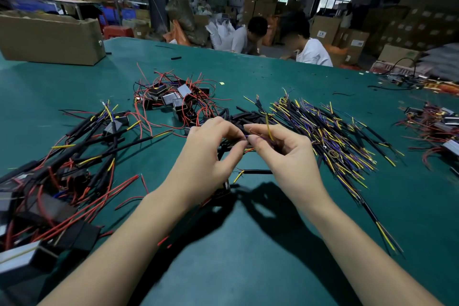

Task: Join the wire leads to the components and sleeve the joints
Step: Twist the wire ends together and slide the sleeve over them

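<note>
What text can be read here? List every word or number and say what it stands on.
"IS": uncertain, on a white label on a cardboard carton behind the table.
Label on the carton right of it: blurred, unreadable.
Labels on the stacked cartons far right: too small.
Components and wires: no print visible.

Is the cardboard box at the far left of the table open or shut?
Open. The cardboard box has its top flaps up along the upper edge, with no lid across it. Whether it holds anything cannot be told from this angle.
</note>
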